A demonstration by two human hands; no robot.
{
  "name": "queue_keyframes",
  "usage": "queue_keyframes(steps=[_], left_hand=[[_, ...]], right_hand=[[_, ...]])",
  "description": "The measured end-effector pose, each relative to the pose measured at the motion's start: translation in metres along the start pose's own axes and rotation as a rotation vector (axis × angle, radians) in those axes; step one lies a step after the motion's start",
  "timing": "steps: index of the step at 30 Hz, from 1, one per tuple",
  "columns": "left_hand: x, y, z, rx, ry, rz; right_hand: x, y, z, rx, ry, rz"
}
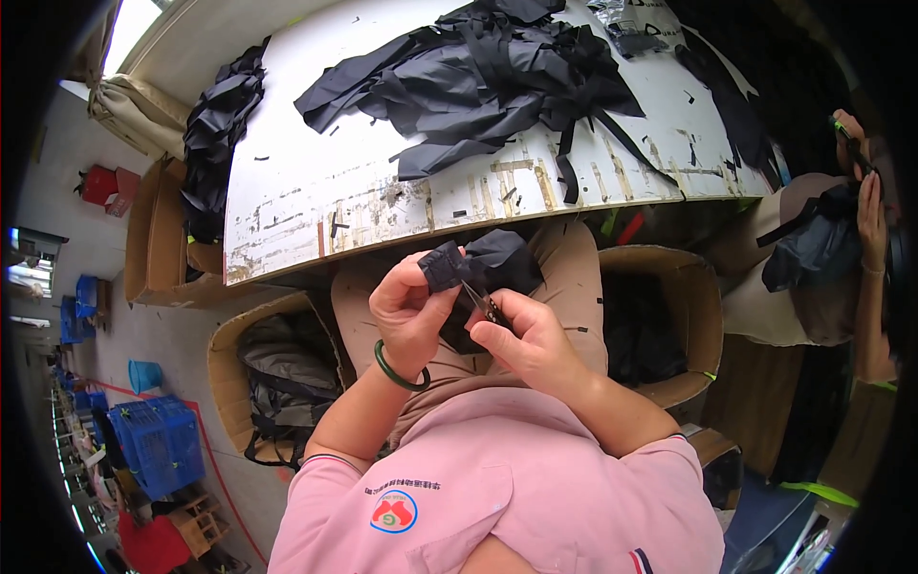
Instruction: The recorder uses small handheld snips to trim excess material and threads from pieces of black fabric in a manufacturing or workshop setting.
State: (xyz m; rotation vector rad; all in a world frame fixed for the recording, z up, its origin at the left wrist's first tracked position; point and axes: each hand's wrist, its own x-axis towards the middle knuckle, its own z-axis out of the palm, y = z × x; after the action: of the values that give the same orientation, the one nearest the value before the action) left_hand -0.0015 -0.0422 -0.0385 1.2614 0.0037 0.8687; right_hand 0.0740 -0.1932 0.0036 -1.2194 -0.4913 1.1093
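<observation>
Blue crates [158, 445] at 8 o'clock; a cardboard box [277, 383] of dark fabric beside the lap. Centre: left hand [411, 311], green bangle [397, 368] on its wrist, pinches a black cloth piece [483, 263] over the lap; right hand [526, 340] is closed on small snips [486, 306] touching the cloth. At 12 o'clock, black strips [488, 77] on the worn table [316, 191]. At 3 o'clock, another person's hand [870, 215].

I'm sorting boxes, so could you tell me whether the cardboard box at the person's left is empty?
Not empty: the cardboard box holds dark grey fabric.
</observation>
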Motion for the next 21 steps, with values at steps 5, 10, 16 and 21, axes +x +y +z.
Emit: queue_keyframes(steps=[5,10,16,21], left_hand=[[-0.002,-0.002,0.000,0.068,-0.029,0.018],[-0.006,-0.003,-0.004,0.160,-0.072,0.015],[-0.005,-0.004,-0.001,0.239,-0.093,0.081],[-0.005,-0.005,0.000,0.239,-0.087,0.069]], right_hand=[[0.006,0.012,-0.001,-0.184,0.078,-0.212],[0.007,0.007,-0.002,-0.417,0.134,-0.280],[0.007,0.004,-0.001,-0.487,0.172,-0.330],[0.008,0.006,-0.003,-0.498,0.170,-0.342]])
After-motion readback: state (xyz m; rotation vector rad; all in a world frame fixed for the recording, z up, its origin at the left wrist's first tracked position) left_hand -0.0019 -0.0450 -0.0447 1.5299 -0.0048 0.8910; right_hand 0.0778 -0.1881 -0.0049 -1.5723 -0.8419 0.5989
